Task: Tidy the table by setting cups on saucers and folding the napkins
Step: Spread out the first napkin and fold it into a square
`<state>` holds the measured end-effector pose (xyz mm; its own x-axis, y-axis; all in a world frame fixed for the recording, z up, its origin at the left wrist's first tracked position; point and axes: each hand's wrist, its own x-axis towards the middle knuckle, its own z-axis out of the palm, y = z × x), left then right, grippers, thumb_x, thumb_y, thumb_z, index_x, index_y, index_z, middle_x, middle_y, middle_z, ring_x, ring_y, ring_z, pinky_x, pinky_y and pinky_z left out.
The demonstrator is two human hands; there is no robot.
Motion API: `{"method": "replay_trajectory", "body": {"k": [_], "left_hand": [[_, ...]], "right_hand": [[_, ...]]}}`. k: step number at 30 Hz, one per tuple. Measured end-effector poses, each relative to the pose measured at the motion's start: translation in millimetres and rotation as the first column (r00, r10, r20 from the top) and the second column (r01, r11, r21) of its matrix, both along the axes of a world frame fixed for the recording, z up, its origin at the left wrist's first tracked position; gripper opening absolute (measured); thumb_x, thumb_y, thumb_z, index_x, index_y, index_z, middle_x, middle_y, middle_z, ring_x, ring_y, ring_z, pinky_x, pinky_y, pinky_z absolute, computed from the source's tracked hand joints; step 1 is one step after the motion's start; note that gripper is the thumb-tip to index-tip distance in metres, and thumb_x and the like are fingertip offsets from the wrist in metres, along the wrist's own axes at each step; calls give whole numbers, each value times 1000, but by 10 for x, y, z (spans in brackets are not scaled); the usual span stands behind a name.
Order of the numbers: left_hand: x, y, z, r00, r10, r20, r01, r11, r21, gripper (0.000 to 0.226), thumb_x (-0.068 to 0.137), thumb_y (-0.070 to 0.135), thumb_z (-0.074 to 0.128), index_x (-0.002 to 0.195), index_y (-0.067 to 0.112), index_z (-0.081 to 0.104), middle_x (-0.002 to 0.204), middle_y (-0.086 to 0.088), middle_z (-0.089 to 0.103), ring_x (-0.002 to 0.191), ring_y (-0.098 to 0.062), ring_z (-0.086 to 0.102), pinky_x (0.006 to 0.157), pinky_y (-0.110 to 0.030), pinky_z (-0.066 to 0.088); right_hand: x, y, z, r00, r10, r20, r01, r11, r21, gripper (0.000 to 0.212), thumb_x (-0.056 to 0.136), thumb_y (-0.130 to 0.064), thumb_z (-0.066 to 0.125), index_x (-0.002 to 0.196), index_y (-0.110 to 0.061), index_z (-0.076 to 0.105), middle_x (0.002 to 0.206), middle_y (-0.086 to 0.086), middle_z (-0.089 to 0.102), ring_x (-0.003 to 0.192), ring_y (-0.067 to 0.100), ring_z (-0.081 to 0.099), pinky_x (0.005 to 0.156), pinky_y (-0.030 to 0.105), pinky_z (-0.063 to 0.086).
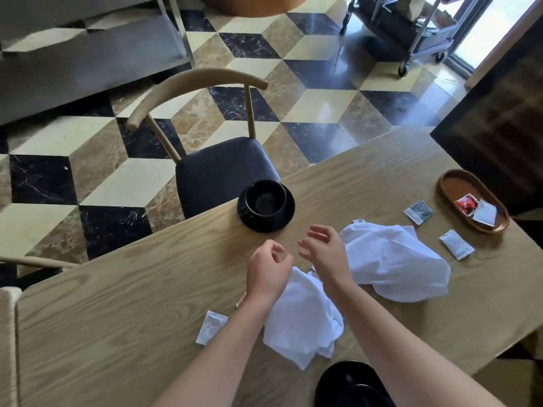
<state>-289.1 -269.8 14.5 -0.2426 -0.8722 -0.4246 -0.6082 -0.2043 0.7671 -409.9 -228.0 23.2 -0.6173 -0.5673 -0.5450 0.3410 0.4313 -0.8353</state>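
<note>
A black cup [266, 198] stands on a black saucer [282, 220] at the far edge of the wooden table [117, 289]. Just short of it hover my left hand [269, 270], fingers loosely curled and holding nothing, and my right hand [323, 249], fingers spread and empty. One crumpled white napkin [302, 318] lies under my forearms. A second crumpled white napkin [393, 259] lies to the right of my right hand. A second piece of black crockery [349, 383] shows at the near edge, partly hidden by my right arm.
Small sachets lie loose on the table: one [211, 327] near my left arm, two [418, 212] [457, 244] at the right. An oval wooden tray [458, 186] with sachets sits at the far right. A chair [223, 168] stands beyond the cup.
</note>
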Motion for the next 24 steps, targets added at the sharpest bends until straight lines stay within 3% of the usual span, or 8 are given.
{"method": "replay_trajectory", "body": {"k": [4,7,11,13,16,19,24], "left_hand": [[86,422,50,989,-23,146,21,1000,17,29,76,43,74,95,24,62,97,7,60,91,-16,60,74,-31,44],[124,636,108,963,-31,266,39,999,-26,41,73,55,76,101,28,63,102,9,59,98,-16,57,76,-30,33],[56,894,161,948,-162,274,176,984,-28,54,71,60,74,115,31,66,117,3,59,113,-22,53,91,-31,41],[20,1014,171,863,-294,410,335,942,-29,63,71,66,69,124,31,62,123,2,57,118,-25,49,97,-33,41],[-15,1118,160,732,-398,552,521,850,-78,48,82,56,65,120,28,61,120,2,59,117,-24,50,96,-35,44],[-42,1119,194,786,-335,520,471,869,-152,18,93,31,59,102,21,71,104,-2,68,105,-24,59,85,-36,50],[-60,1171,280,877,-266,400,367,909,-199,18,93,23,57,81,15,69,88,-1,67,87,-22,61,71,-37,50]], "right_hand": [[-32,528,45,987,76,-138,-65,994,83,28,85,-6,62,111,-16,64,112,-4,67,84,1,68,85,41,61],[-91,843,19,982,87,-167,-63,988,143,26,85,-7,64,110,-14,66,108,-5,68,96,8,66,91,46,58],[-112,1132,-6,986,97,-134,-71,980,186,20,80,-8,67,95,-23,66,98,-7,71,96,19,69,91,50,58],[-85,1232,-38,984,142,-112,-114,967,226,26,79,-10,63,103,-20,67,106,-4,70,103,22,68,94,50,56],[-37,1338,-91,967,243,-81,-211,935,285,41,77,-14,64,118,-16,65,118,-1,65,109,24,66,97,48,55],[-12,1402,-137,959,284,-23,-265,917,298,48,80,-16,65,128,-15,60,124,1,58,95,17,66,86,43,61],[27,1483,-169,963,248,102,-267,923,276,47,88,-14,67,132,-9,51,126,11,57,100,28,70,76,36,61]]}}
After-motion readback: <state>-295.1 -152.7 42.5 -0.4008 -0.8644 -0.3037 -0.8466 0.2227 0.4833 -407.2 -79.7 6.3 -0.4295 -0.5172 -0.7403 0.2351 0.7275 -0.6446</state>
